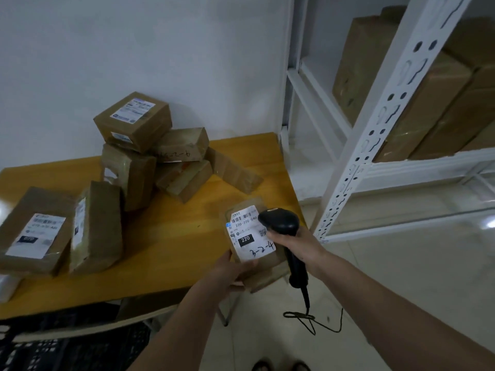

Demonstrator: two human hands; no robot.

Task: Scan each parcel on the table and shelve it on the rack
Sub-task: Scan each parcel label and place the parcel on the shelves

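The white rack [356, 167] stands just right of the yellow worktop [171, 236], and its upper shelf holds several brown boxes [428, 103] packed side by side; the shelf level below them shows bare white boards. On the worktop, a heap of taped cardboard parcels [150, 145] is stacked against the wall at the far side from the rack, and two larger parcels [64, 231] lie near the worktop's left edge, one flat with its label up, one leaning on its side. The left hand [230, 271] grips a small parcel [254, 242] from below, holding it above the worktop's corner nearest the rack, its white label marked "220" and "3-2-4" facing up. The right hand [297, 245] is wrapped around the handle of a black scanner [281, 223], whose head hangs just over the label's right edge. The scanner's cable [310, 317] dangles over the tiled floor [401, 277] between worktop and rack.
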